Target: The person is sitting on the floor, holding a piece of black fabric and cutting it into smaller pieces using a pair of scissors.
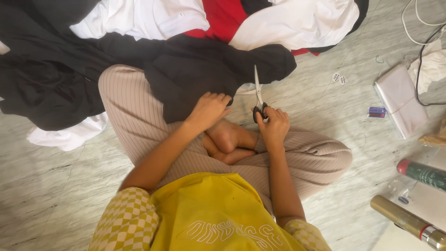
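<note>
I sit cross-legged on a marble floor. My left hand (210, 109) grips the edge of a black garment (200, 69) that lies over my knee. In my right hand (274, 124) is a pair of black-handled scissors (258, 90), with the blades pointing up and away from me, next to the black cloth. Whether the blades touch the cloth I cannot make out. Behind the black garment lies a heap of white fabric (144, 18) and red fabric (223, 18).
At the right lie a clear plastic packet (400, 100), a small blue item (377, 111), two round tags (338, 78), cables (425, 28), a dark green roll (422, 173) and a gold roll (408, 222). More white cloth (69, 135) lies at the left.
</note>
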